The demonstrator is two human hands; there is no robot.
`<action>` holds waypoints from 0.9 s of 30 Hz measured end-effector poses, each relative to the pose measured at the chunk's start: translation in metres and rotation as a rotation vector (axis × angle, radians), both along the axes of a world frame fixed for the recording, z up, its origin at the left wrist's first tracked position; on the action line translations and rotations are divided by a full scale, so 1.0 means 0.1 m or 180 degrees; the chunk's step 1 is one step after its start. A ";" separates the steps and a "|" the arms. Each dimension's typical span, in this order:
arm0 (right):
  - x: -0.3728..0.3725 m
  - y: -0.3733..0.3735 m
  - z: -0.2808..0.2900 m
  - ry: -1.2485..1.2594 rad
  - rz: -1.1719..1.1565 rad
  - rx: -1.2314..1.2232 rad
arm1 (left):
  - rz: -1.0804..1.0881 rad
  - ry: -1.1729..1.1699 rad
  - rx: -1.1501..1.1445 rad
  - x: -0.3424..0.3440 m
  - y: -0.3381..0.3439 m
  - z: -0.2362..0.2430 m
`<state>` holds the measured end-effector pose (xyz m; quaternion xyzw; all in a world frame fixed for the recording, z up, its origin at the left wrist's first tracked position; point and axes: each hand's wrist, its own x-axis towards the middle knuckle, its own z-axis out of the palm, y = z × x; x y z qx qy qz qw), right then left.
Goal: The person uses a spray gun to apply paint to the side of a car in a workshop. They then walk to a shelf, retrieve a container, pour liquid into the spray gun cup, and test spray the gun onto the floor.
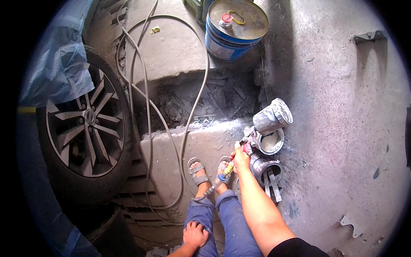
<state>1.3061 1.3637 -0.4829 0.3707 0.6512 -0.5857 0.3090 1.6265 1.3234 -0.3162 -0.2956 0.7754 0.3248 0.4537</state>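
Note:
My right hand (241, 157) grips the handle of a paint-spattered spray gun (249, 143) whose grey cup (272, 117) tilts up to the right. An air hose (188, 111) runs from the gun's base past my sandalled feet (198, 171) and loops back along the floor. Just right of the gun stand an open paint can (271, 142) and a second can (265, 167) holding flat stir sticks (272, 185). My left hand (195, 234) rests on my left knee, fingers curled over the blue jeans, holding nothing.
A car wheel (87, 124) with alloy spokes stands at the left, the body above it masked in blue plastic sheet (60, 68). A blue drum (233, 28) with a red cap sits at the top. A rough concrete wall (342, 128) fills the right side; broken rubble lies in a floor pit (201, 100).

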 end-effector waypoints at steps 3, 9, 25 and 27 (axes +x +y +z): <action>0.02 0.05 -0.10 0.0139 0.0034 0.0096 | -0.0029 -0.0054 0.0029 0.00 0.00 -0.01; 0.06 0.07 -0.18 0.0046 0.0034 0.0165 | -0.0013 -0.0041 0.0024 -0.02 0.00 0.01; 0.16 0.12 -0.21 0.0008 0.0045 0.0021 | -0.0057 0.0007 -0.0040 0.04 0.00 -0.02; 0.16 0.12 -0.21 0.0088 -0.0025 0.0001 | -0.0061 0.0010 -0.0019 0.02 0.00 -0.01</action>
